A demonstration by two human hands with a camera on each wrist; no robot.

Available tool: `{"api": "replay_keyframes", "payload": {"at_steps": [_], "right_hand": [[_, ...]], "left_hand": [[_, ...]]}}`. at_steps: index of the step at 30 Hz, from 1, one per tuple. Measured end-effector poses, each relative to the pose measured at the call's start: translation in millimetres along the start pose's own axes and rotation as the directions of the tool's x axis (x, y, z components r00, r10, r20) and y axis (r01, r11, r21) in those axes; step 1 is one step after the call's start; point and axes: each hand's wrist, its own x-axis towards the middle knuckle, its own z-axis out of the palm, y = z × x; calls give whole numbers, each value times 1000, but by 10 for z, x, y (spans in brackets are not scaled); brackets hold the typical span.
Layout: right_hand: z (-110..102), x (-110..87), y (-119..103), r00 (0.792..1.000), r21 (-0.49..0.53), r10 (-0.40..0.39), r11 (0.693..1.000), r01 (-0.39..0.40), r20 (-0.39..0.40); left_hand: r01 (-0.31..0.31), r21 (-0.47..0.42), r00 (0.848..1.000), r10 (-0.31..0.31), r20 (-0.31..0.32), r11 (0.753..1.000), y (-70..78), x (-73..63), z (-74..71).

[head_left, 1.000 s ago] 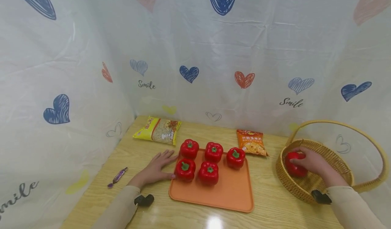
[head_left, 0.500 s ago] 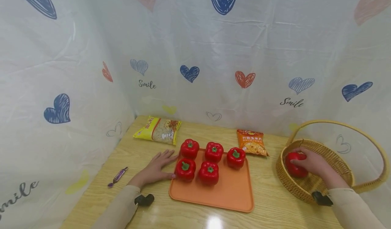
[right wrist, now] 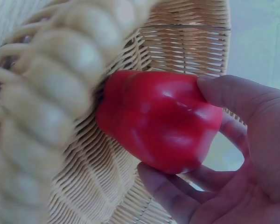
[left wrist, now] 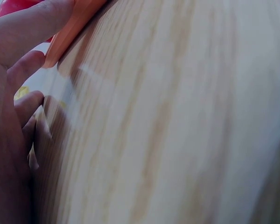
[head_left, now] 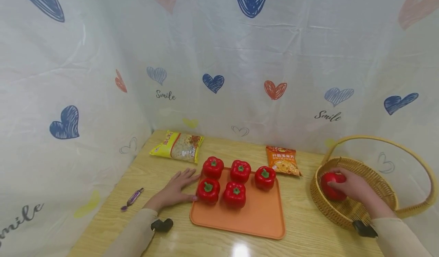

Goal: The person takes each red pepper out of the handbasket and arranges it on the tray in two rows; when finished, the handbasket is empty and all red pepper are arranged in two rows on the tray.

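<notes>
Inside the wicker basket [head_left: 326, 209] at the right, my right hand [head_left: 354, 188] grips a red bell pepper [right wrist: 163, 116]. The right wrist view has the thumb on one side of it and fingers curled under the other, with its smooth red side facing the camera. My left hand [head_left: 173, 190] lies with spread fingers at the left edge of the orange tray [head_left: 253, 217]; its thumb reaches the rim, close to a red bell pepper [head_left: 208, 191]. Several red peppers with green stems stand on the tray, one of them [head_left: 213, 167] at its back left corner.
Behind the tray lie a yellow snack bag [head_left: 181, 146] and an orange snack bag [head_left: 282, 160]. A purple wrapped candy [head_left: 132, 199] is left of my left hand. The basket's tall handle [head_left: 416, 154] arches over it. A curtain with hearts borders the wooden table.
My right wrist has shifted slightly right and toward me, while the pepper it holds stays at nearly the same spot in the basket. The left hand has not moved.
</notes>
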Motion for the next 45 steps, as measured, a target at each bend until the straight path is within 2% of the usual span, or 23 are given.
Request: {"api": "replay_keyframes", "payload": {"at_steps": [11, 16, 24, 33, 38, 45], "right_hand": [[-17, -117, -4, 999, 22, 24, 1000, -23, -33], [-7, -179, -18, 997, 24, -6, 1000, 8, -78], [41, -282, -51, 981, 15, -75, 997, 79, -177], [115, -395, -115, 973, 37, -68, 996, 78, -222], [150, -447, -179, 957, 41, -74, 995, 89, -281], [179, -511, -281, 914, 26, -119, 990, 140, -389]], "left_hand": [[-5, -4, 1000, 5, -5, 1000, 15, -10, -9], [-2, -8, 1000, 2, -4, 1000, 22, -13, -13], [-7, -12, 1000, 7, -4, 1000, 10, -17, -9], [-19, -11, 1000, 19, -12, 1000, 25, -21, -19], [-19, -9, 1000, 18, -10, 1000, 25, -19, -20], [-17, -11, 1000, 17, -8, 1000, 18, -16, -16]]}}
